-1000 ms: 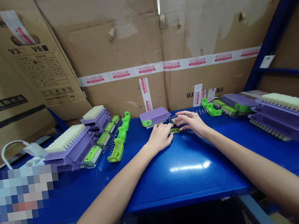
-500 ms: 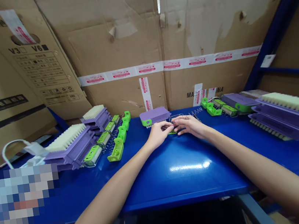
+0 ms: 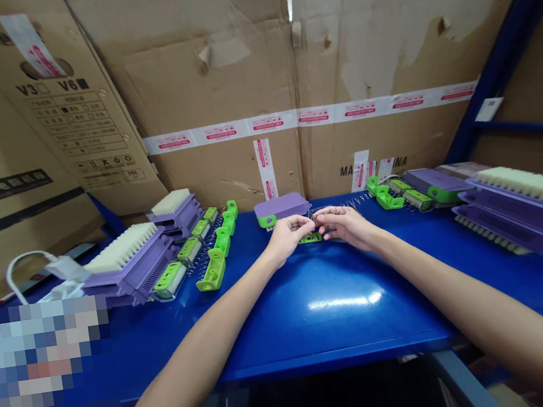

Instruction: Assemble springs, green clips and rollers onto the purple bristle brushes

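Note:
Close together over the back middle of the table, my left hand (image 3: 288, 237) and my right hand (image 3: 346, 225) pinch with thumb and forefinger. Between the fingertips shows a small dark wiry piece that looks like a metal spring (image 3: 311, 217), mostly hidden. Below my fingers a flat bright green part (image 3: 311, 238) with holes lies on the table. Just behind my left hand sits a purple brush body (image 3: 282, 206) with a green end and bristles underneath. More springs (image 3: 358, 201) lie behind and right of my right hand.
Along the left of the blue table (image 3: 350, 334) stand purple brush heads (image 3: 131, 267), green-topped clear parts (image 3: 170, 280), springs and green caps (image 3: 211, 270). More brush heads (image 3: 515, 213) and green caps (image 3: 388, 196) are at the right. Cardboard (image 3: 214, 83) walls the back.
My left hand has lifted off the green part and come into a pinch. My right hand has closed its fingers and met the left at the small spring-like piece.

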The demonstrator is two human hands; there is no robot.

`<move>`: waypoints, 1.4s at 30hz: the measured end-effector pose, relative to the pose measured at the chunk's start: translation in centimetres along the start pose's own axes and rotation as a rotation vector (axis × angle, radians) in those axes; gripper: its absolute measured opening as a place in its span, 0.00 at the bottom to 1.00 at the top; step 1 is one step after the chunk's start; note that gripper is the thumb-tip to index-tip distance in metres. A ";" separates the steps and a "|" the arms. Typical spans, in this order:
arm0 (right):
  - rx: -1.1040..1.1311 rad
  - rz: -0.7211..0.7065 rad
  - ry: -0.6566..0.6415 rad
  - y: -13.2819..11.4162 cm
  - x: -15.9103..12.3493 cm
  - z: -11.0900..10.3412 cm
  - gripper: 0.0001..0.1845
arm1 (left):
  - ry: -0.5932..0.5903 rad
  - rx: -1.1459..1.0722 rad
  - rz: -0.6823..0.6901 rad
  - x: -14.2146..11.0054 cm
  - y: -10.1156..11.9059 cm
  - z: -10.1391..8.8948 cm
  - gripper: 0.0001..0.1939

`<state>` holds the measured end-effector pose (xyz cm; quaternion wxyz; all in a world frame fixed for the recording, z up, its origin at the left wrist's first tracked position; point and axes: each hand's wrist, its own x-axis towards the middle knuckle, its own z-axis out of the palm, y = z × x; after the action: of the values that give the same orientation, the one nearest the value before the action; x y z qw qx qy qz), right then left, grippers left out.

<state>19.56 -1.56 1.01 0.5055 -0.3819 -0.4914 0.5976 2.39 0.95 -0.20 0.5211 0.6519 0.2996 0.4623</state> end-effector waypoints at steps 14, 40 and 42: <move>-0.365 -0.076 0.037 0.0 -0.1 0.3 0.21 | 0.097 0.542 0.136 -0.5 -0.1 0.3 0.08; -0.402 -0.096 0.046 0.7 0.6 0.2 0.20 | 0.147 1.063 0.136 -0.6 -0.3 0.0 0.09; -0.405 -0.097 0.049 0.7 0.7 0.3 0.19 | 0.145 1.070 0.137 -0.6 -0.3 0.0 0.09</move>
<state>19.02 -0.97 0.40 0.4583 -0.4662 -0.6067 0.4522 2.15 0.53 -0.65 0.0630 0.8106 0.4851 0.3219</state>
